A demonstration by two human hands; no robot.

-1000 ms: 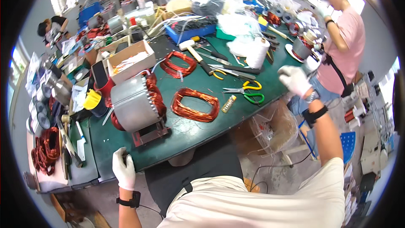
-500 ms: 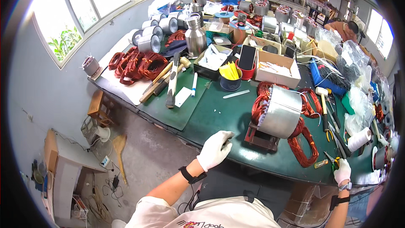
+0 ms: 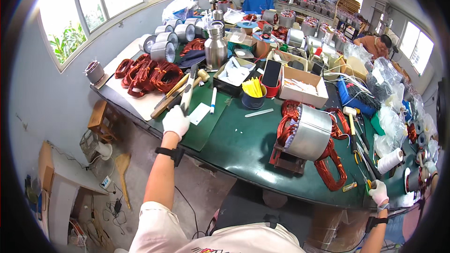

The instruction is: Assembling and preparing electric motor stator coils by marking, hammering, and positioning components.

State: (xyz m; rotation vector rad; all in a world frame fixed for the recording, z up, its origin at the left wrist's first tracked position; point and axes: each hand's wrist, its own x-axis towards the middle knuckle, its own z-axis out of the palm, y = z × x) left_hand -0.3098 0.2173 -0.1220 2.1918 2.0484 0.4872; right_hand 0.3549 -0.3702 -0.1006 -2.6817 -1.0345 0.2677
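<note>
My left hand (image 3: 176, 121), in a white glove, is over the near end of a long flat pale bar (image 3: 189, 89), its fingers closed about that end and hiding it. The bar lies by wooden-handled hammers (image 3: 169, 101), a white card (image 3: 200, 113) and a white marker (image 3: 213, 100). At the near right edge my gloved right hand (image 3: 378, 192) is closed on the handles of small green-and-yellow pliers (image 3: 369, 184). Between my hands a silver motor stator (image 3: 308, 132) rests on its side on a dark stand (image 3: 287, 162), with red copper wire coils (image 3: 331, 171) hanging out.
Coil bundles (image 3: 152, 76) and silver cylinders (image 3: 164, 42) sit at the far left. Behind the stator stand a cup of yellow strips (image 3: 253, 92), a cardboard box (image 3: 304, 89) and a steel bottle (image 3: 215, 49). A mallet (image 3: 350, 124) and thread spool (image 3: 390, 160) lie right. Other people work farther back.
My left hand has moved left and away from me, from the table's front edge to the flat bar. The right hand stays at the pliers. The whole view has shifted slightly.
</note>
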